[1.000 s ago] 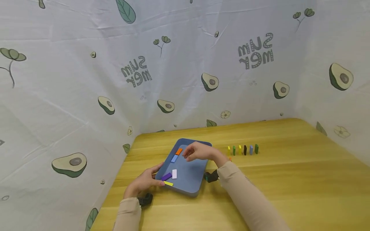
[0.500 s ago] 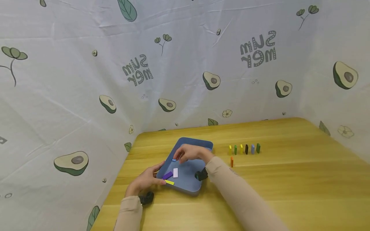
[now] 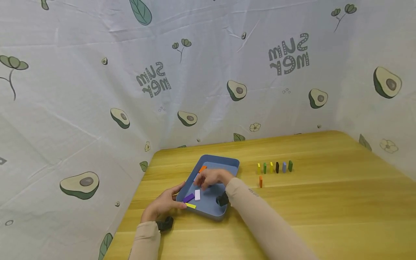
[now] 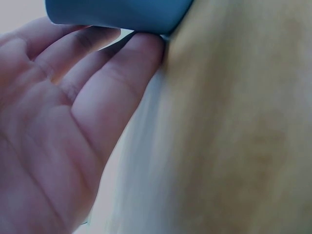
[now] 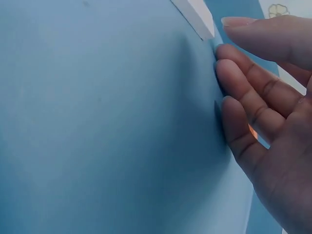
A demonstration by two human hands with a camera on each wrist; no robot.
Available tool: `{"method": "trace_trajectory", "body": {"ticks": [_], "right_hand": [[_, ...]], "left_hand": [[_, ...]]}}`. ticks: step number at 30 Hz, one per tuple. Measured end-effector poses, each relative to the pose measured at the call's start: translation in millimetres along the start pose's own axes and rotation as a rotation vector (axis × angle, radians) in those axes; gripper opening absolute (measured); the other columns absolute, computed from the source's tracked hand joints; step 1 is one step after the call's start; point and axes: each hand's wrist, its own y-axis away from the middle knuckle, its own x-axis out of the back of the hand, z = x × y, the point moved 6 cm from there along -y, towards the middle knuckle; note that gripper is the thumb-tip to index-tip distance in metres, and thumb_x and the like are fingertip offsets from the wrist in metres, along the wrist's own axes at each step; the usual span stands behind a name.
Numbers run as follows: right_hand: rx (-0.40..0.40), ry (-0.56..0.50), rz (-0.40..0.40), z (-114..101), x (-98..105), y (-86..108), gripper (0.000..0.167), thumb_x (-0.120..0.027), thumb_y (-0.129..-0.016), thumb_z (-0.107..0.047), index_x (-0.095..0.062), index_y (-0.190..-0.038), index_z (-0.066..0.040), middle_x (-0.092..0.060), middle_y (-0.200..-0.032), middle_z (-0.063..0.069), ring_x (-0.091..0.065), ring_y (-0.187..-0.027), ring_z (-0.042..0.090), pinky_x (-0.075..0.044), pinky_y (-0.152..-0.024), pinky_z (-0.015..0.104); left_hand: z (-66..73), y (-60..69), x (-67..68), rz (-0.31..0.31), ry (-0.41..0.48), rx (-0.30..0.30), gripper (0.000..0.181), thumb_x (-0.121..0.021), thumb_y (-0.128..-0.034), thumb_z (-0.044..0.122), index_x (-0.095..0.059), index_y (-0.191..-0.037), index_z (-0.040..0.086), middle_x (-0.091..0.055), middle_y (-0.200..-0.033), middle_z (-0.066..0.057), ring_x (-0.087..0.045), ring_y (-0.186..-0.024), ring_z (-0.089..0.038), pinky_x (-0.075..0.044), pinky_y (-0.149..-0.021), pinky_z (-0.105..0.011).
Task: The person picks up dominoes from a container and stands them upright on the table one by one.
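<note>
A blue-grey tray lies on the wooden table. My left hand holds its near left corner, with the thumb at the near wall and the fingers along the left side; in the left wrist view the thumb meets the tray wall. Over the tray floor is my right hand, its fingers loosely bent with nothing between them. Just in front of its fingertips lies a white block, also seen as a white block in the right wrist view. Beside it are a purple block and a yellow block.
Farther up in the tray lies an orange block; a blue block there is mostly hidden by my right hand. Right of the tray, several small blocks stand upright in a row, with one orange block nearer me.
My right hand has moved down and left into the tray, reached the blue block, then shifted nearer the white block. The left hand stays at the corner.
</note>
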Motion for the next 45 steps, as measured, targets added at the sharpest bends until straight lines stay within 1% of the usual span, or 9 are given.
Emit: {"method": "trace_trajectory", "body": {"ticks": [5, 10, 14, 18, 23, 28, 34, 39, 45], "right_hand": [[0.003, 0.016, -0.009, -2.3, -4.8, 1.2, 0.039, -0.069, -0.086, 0.007, -0.069, -0.124, -0.004, -0.065, -0.106, 0.002, -0.054, -0.093, 0.01, -0.049, -0.087, 0.022], [0.007, 0.091, -0.016, -5.2, -11.2, 0.8, 0.039, -0.069, -0.088, 0.005, -0.07, -0.124, -0.007, -0.061, -0.099, -0.003, -0.049, -0.09, 0.008, -0.042, -0.08, 0.018], [0.009, 0.122, -0.01, -4.4, -14.4, -0.8, 0.033, -0.067, -0.089, 0.006, -0.072, -0.118, -0.008, -0.06, -0.096, -0.004, -0.049, -0.088, 0.009, -0.042, -0.079, 0.019], [-0.003, 0.103, -0.006, -1.8, -17.6, -2.1, 0.028, -0.066, -0.088, 0.008, -0.074, -0.109, -0.008, -0.062, -0.096, -0.003, -0.05, -0.088, 0.009, -0.044, -0.079, 0.019], [-0.009, 0.105, -0.008, -2.3, -18.2, -1.9, 0.026, -0.067, -0.088, 0.009, -0.074, -0.105, -0.008, -0.061, -0.094, -0.004, -0.05, -0.086, 0.01, -0.044, -0.077, 0.019], [-0.01, 0.154, -0.026, -4.7, -18.9, -0.8, 0.022, -0.068, -0.087, 0.008, -0.072, -0.098, -0.01, -0.058, -0.091, -0.005, -0.049, -0.084, 0.009, -0.042, -0.076, 0.02], [-0.022, 0.207, -0.04, -6.5, -20.3, 1.0, 0.018, -0.071, -0.087, 0.005, -0.071, -0.093, -0.012, -0.058, -0.088, -0.005, -0.049, -0.082, 0.01, -0.042, -0.076, 0.021], [-0.02, 0.21, -0.037, -6.6, -19.3, 2.9, 0.016, -0.073, -0.087, 0.003, -0.071, -0.092, -0.012, -0.06, -0.086, -0.004, -0.05, -0.081, 0.01, -0.041, -0.075, 0.021], [-0.009, 0.163, -0.009, -4.7, -14.1, 4.9, 0.014, -0.072, -0.087, 0.002, -0.072, -0.092, -0.011, -0.062, -0.086, -0.004, -0.052, -0.08, 0.011, -0.043, -0.073, 0.021]], "left_hand": [[1.5, 0.0, -0.5, 0.0, -0.009, -0.006, 0.1, -0.084, -0.082, 0.02, -0.023, -0.16, 0.011, -0.025, -0.164, -0.021, -0.04, -0.142, -0.046, -0.041, -0.112, -0.053], [2.6, -0.9, -0.8, -0.011, -0.033, -0.028, 0.099, -0.083, -0.0834, 0.023, -0.022, -0.16, 0.01, -0.022, -0.165, -0.021, -0.039, -0.142, -0.047, -0.043, -0.111, -0.051], [3.9, 0.6, -1.7, -0.027, -0.028, -0.039, 0.099, -0.082, -0.0843, 0.022, -0.02, -0.16, 0.007, -0.022, -0.164, -0.023, -0.041, -0.14, -0.047, -0.046, -0.108, -0.049], [3.0, 2.1, -2.0, -0.022, -0.028, -0.03, 0.099, -0.082, -0.0839, 0.022, -0.02, -0.16, 0.007, -0.023, -0.164, -0.023, -0.043, -0.14, -0.047, -0.045, -0.109, -0.05], [3.6, 2.0, -1.5, -0.02, -0.036, -0.036, 0.098, -0.081, -0.0854, 0.021, -0.02, -0.16, 0.007, -0.023, -0.164, -0.023, -0.044, -0.139, -0.047, -0.046, -0.108, -0.048], [3.5, 1.9, -0.7, -0.015, -0.042, -0.03, 0.099, -0.082, -0.0845, 0.022, -0.02, -0.16, 0.008, -0.025, -0.163, -0.024, -0.044, -0.139, -0.047, -0.046, -0.108, -0.049], [0.8, 1.2, -1.5, -0.013, -0.034, -0.018, 0.1, -0.083, -0.0829, 0.023, -0.022, -0.16, 0.009, -0.026, -0.163, -0.024, -0.044, -0.139, -0.047, -0.045, -0.109, -0.051], [0.1, -0.5, -2.0, -0.003, -0.026, -0.014, 0.1, -0.084, -0.0819, 0.023, -0.023, -0.16, 0.01, -0.026, -0.163, -0.023, -0.041, -0.141, -0.048, -0.043, -0.111, -0.052], [-0.5, -1.9, -0.7, 0.011, -0.035, -0.006, 0.101, -0.084, -0.0815, 0.023, -0.023, -0.16, 0.01, -0.024, -0.164, -0.021, -0.037, -0.143, -0.049, -0.04, -0.112, -0.055]]}}
